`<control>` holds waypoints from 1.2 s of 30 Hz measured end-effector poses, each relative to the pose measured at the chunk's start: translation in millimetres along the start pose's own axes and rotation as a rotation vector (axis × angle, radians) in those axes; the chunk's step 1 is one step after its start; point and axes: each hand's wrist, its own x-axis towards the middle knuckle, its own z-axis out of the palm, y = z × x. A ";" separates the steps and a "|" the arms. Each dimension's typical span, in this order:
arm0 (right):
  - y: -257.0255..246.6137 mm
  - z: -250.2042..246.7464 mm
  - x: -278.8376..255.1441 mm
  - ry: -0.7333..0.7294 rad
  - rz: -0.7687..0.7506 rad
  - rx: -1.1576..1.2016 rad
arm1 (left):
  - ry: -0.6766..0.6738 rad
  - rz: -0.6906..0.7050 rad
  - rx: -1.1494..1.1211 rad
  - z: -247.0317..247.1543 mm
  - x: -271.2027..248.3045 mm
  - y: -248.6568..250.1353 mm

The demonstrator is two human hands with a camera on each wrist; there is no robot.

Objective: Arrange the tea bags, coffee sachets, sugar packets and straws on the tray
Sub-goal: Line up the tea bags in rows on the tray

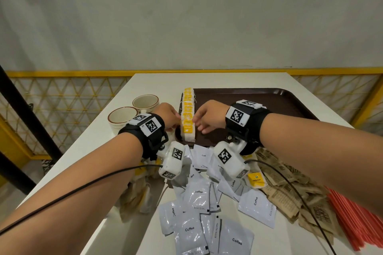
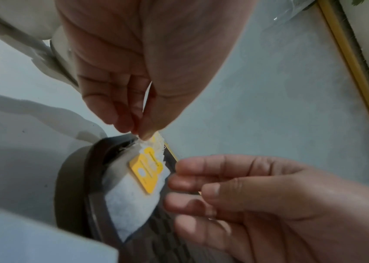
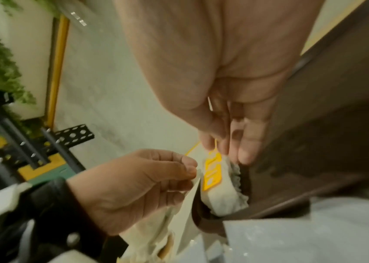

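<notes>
Tea bags [image 1: 188, 114] with yellow tags stand in one overlapping row along the left edge of the brown tray [image 1: 269, 97], seen from my head camera. My left hand [image 1: 168, 115] sits at the row's left side and my right hand [image 1: 209, 114] at its right side, both at the near end of the row. Coffee sachets [image 1: 204, 198] lie scattered on the white table [image 1: 157, 80] nearer to me, brown sugar packets [image 1: 290, 188] spread to their right, and red straws [image 1: 356, 219] lie at the far right. Two cups [image 1: 132, 113] stand left of the tray.

Left wrist view: my left hand [image 2: 133, 71] pinches the top edge of the nearest tea bag [image 2: 133, 199] between thumb and fingertips [image 2: 120, 122]. That bag leans on the tray's rim [image 2: 88, 186]. My right hand [image 2: 235, 195] is just beside it, fingers curled; whether they touch the bag I cannot tell.

Right wrist view: my right hand [image 3: 235, 124] reaches down to the bag's yellow tag [image 3: 212, 170], fingers [image 3: 246, 153] extended and close together at its top edge. My left hand [image 3: 138, 183] grips the bag's paper edge from the other side.
</notes>
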 end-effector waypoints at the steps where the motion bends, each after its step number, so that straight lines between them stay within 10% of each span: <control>1: 2.6 0.2 4.7 0.060 0.006 0.025 | 0.006 -0.003 -0.007 0.1 1.2 0.7; 17: -13.6 -31.9 -33.2 -0.031 -0.016 -0.075 | 0.042 0.173 0.072 -8.6 -9.4 7.5; 25: 41.3 -51.7 -99.5 -0.142 -0.023 -0.651 | -0.529 0.308 0.145 18.2 -60.1 34.4; 36: 59.3 -55.8 -127.4 0.076 -0.181 -0.270 | -0.275 0.410 0.264 78.5 -75.6 51.5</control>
